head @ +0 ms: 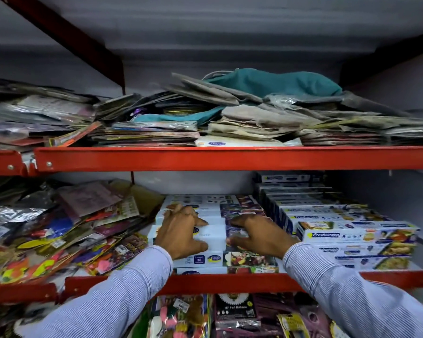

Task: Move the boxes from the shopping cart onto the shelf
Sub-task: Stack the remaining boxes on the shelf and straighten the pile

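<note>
Both hands, the left hand (181, 230) and right hand (259, 234), lay with fingers spread on the top white box (213, 236) stacked on the red shelf (230, 282).

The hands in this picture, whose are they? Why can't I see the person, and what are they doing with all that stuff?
The camera sits on the person's head and looks forward and down, so you see only their arms in striped sleeves and their two hands, never the face.

The left hand and the right hand both rest on top of a stack of white boxes on the middle shelf, which has a red front edge. The fingers are spread over the top box, as if settling it into place. No grip closes around anything.

Right of the stack lie long boxes with food pictures. Left of it is a heap of shiny colourful packets. The shelf above holds flat packets and folded cloth bags. The shopping cart is not in the picture.
</note>
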